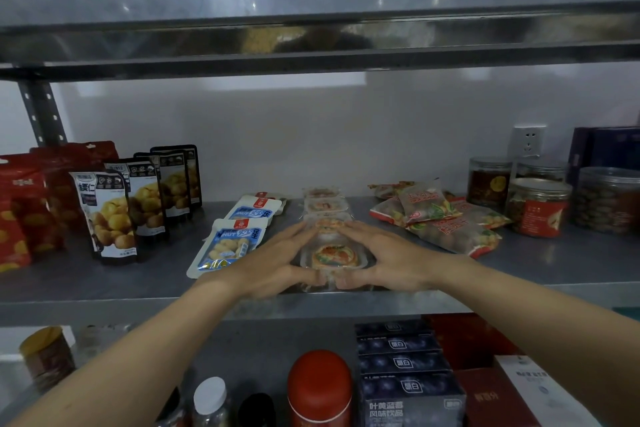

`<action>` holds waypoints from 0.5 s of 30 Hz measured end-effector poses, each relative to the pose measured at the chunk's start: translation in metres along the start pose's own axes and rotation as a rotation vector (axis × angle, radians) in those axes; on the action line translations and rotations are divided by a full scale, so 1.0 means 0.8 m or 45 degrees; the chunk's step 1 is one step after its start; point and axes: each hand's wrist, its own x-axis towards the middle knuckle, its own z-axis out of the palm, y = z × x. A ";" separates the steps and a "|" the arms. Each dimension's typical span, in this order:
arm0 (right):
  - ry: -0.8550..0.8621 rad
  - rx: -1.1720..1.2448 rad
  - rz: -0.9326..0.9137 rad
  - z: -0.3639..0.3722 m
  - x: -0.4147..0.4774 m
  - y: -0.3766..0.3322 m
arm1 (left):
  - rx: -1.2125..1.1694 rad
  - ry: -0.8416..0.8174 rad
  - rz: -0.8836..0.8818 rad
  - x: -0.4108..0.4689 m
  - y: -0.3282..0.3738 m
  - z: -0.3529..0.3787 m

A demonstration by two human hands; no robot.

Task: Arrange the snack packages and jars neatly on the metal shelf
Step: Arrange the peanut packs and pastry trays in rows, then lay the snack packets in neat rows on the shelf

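Both hands frame one thing on the metal shelf (pixel 554 263): the nearest pastry tray (pixel 334 255), a clear plastic tray holding a single round pastry, which sits at the middle of the shelf's front edge. The left hand (pixel 277 263) lies along the tray's left side and the right hand (pixel 391 260) along its right side. Their fingers are straight and pressed against the plastic, and both thumbs touch its near rim.

Three more clear trays (pixel 325 215) of the same kind run in a line from it toward the back edge, making four in all, one pastry in each.

Just left of the row, two blue-and-white nut packs (pixel 235 239) lie flat. Further left, four chestnut pouches (pixel 145 198) stand upright and overlap in a diagonal file. Red pouches (pixel 31 204) stand at the left end, two or perhaps three, as they overlap and blur.

Right of the row, several translucent red-edged packs (pixel 440 218) of pale round fruit lie in a loose pile. Four lidded clear jars (pixel 536 206) of dark brown snacks cluster toward the back right corner, and the front one has a red label. Dark blue boxes (pixel 609 149) stand behind them.

On the shelf below are a red flask (pixel 320 388) and four stacked blue drink cartons (pixel 405 367)
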 end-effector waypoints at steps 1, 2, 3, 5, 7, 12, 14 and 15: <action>-0.001 -0.004 -0.013 -0.002 -0.002 -0.002 | -0.008 -0.004 0.010 0.000 0.000 -0.001; -0.001 -0.009 -0.021 -0.005 -0.005 -0.005 | -0.016 -0.006 0.020 -0.001 0.001 -0.002; 0.003 -0.015 -0.025 -0.009 -0.008 -0.007 | -0.017 -0.001 0.025 -0.002 0.002 -0.004; 0.031 -0.029 -0.020 -0.018 -0.013 -0.012 | 0.001 0.055 0.040 -0.003 0.006 -0.007; 0.077 -0.064 -0.015 -0.027 -0.017 -0.013 | 0.047 0.148 0.075 -0.004 0.013 -0.009; 0.110 -0.163 0.062 -0.039 -0.032 -0.018 | 0.136 0.267 0.181 -0.002 0.029 -0.015; 0.188 -0.180 0.102 -0.045 -0.041 -0.017 | 0.136 0.319 0.195 0.000 0.035 -0.018; 0.246 -0.216 0.113 -0.048 -0.044 -0.015 | 0.155 0.335 0.197 0.001 0.039 -0.019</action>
